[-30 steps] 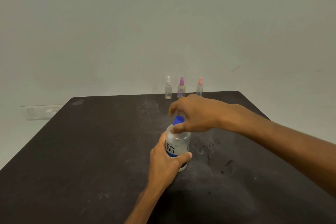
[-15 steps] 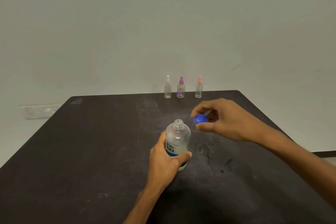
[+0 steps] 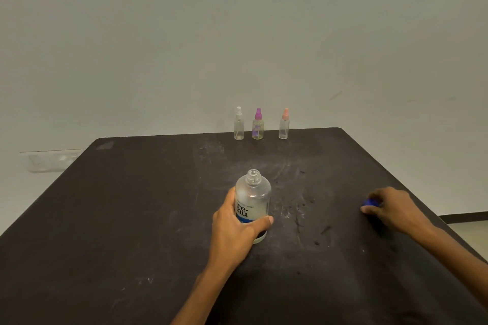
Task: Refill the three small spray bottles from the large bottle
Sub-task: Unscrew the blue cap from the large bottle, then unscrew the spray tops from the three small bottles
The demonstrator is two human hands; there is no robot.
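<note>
Right hand [image 3: 393,208] has carried the blue cap [image 3: 370,202] rightward down to the table [image 3: 132,206], pinching it; left hand [image 3: 235,227] grips the uncapped large bottle [image 3: 253,198]; 3 spray bottles [image 3: 258,124] stand far beyond.

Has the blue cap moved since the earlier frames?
Yes. The blue cap, held by the right hand, went rightward and down, away from the large bottle.

Clear plastic bottles on a matt, scuffed dark table.

The large clear plastic bottle [image 3: 253,199] looks smooth and faintly frosted, with a glossy printed label. The dark brown table [image 3: 132,219] is matt, with chalky scratches and dark specks. At 12 o'clock, three small clear plastic spray bottles [image 3: 258,124] stand before a matt painted wall [image 3: 237,34].
</note>
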